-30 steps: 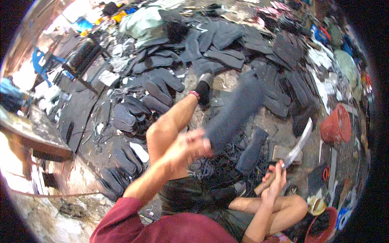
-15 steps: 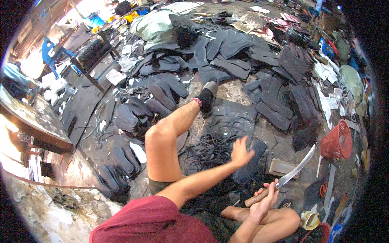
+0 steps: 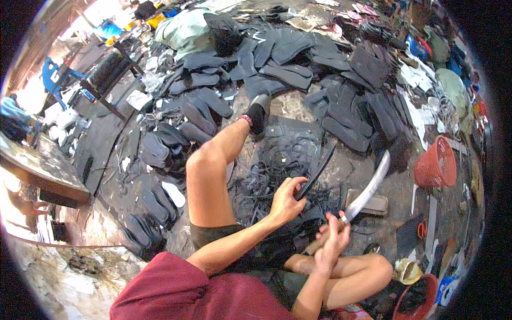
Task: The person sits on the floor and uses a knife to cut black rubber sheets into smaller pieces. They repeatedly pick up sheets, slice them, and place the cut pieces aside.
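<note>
Over the pile of black scraps [image 3: 266,184], my left hand [image 3: 288,201] grips the near end of a dark shoe sole [image 3: 321,168], which is tilted up and seen edge-on. Closer to my bent right knee, my right hand [image 3: 334,242] is closed around a long curved knife [image 3: 369,188]. Its wooden handle lies along the palm, partly covered by the fingers, and the bright blade points away from me to the right. The knife and the sole are apart.
Many dark soles [image 3: 346,128] lie in heaps ahead and to the left. A rectangular block [image 3: 373,205] rests on the floor behind the knife. To the right stand a red basket [image 3: 436,165] and red-handled scissors [image 3: 422,229]. A wooden bench [image 3: 48,170] is at far left.
My left hand has gone from spread fingers above the flat sole to gripping it and lifting it on edge. The knife in my right hand has swung to a steeper angle.
</note>
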`<state>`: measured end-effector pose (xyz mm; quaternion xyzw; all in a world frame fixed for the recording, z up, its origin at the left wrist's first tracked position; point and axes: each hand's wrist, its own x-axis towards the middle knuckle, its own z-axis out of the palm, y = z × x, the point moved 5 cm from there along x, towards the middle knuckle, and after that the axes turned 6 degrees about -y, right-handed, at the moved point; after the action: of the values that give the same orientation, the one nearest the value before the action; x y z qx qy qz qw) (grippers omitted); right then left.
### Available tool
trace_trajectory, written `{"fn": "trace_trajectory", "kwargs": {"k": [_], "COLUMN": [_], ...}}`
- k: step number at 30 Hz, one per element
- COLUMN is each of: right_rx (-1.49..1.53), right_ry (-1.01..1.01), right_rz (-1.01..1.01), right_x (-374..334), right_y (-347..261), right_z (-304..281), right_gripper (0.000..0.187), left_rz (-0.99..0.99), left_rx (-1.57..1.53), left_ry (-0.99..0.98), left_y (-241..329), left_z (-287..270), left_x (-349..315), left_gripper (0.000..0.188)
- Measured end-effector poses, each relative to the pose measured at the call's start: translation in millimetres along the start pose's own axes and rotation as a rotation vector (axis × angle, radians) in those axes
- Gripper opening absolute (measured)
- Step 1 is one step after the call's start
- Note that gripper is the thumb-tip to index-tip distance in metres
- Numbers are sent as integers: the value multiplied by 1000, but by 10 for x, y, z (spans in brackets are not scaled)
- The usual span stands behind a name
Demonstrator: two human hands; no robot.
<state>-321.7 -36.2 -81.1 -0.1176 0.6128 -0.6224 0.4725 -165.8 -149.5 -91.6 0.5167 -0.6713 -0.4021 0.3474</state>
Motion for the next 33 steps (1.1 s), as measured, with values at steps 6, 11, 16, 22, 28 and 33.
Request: {"fn": "trace_trajectory", "kwargs": {"k": [6,11,16,22,28,33], "right_rx": [-8,-157,-405,-882,-896,-701], "right_ry": [-188,-447,-557,-759,-913,-730], "right_rz": [-240,-119,-138,-141,-342,-387], "right_x": [82,-270,-610,-1174,-946,-663], "right_y": [-166,-436,-234,-164,-87,461], "right_z": [356,789,211,-312,181,1014], "right_gripper": [46,49,38,31,33,42], "left_rz": [377,-517,-596,-659,-656,-638], "left_rx": [309,-730,-815,-771,-852,-834], "left_ry": [-98,-507,-126,29,29,44], "left_y": [861,488,332,162,93,144], "left_z": [-535,-924,-1654,-1915,-1903,-1752], "left_x": [-757,-564,-656,-792,-823,-770], "left_gripper": [75,65,53,44,48,55]}}
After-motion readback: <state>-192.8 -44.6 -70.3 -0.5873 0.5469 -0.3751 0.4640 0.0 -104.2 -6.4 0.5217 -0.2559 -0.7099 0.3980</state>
